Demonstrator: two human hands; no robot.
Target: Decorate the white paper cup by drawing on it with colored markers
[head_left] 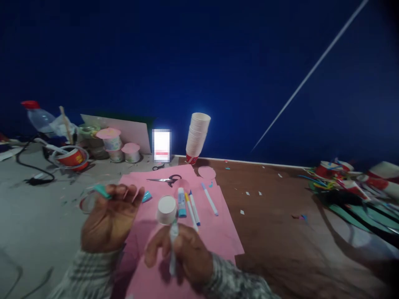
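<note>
My left hand [107, 220], palm turned up, pinches a small teal piece [102, 191], perhaps paper, between thumb and finger. Its other fingers are loosely curled. My right hand [190, 251] is closed around a white pen-like stick [173, 253], blurred and held upright over pink paper [227, 236]. Just beyond this hand is an upside-down white paper cup [166, 209]. A glue stick [181, 203] lies beside the cup, with a yellow marker [190, 209] and a blue-capped marker [195, 207] alongside. A bent light-blue piece [146, 196] rests near my left fingertips.
Scissors [168, 180] lie on the paper's far part. A tall stack of paper cups [198, 135] leans by the blue wall. Decorated cups [109, 139], a red cup [73, 160] and a bottle [39, 118] stand at left. Paper scraps [247, 193] dot the brown table.
</note>
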